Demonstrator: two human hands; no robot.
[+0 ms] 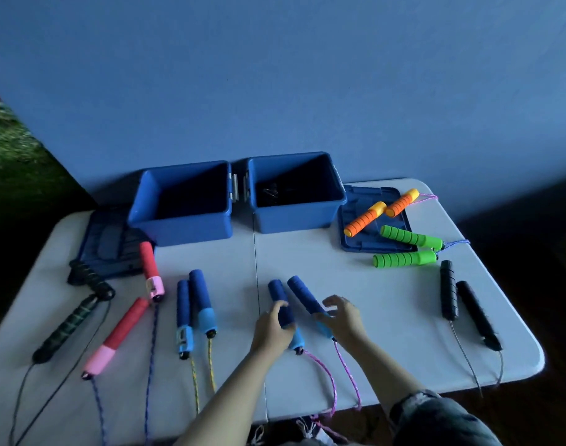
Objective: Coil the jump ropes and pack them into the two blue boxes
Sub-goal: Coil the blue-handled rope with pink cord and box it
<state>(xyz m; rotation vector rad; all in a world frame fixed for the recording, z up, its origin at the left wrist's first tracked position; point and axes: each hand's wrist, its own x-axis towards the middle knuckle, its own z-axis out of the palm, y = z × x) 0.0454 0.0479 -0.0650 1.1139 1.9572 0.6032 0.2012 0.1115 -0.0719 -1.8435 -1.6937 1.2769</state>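
Blue foam handles of one pink-corded jump rope (331,378) lie mid-desk (371,300). The left hand (272,329) curls its grip round the left handle (281,305); the right hand (342,318) hovers, fingers spread, over the right handle (304,294). Two blue boxes (182,201) stand open behind.

Both hands (272,329) at blue handles (281,304)
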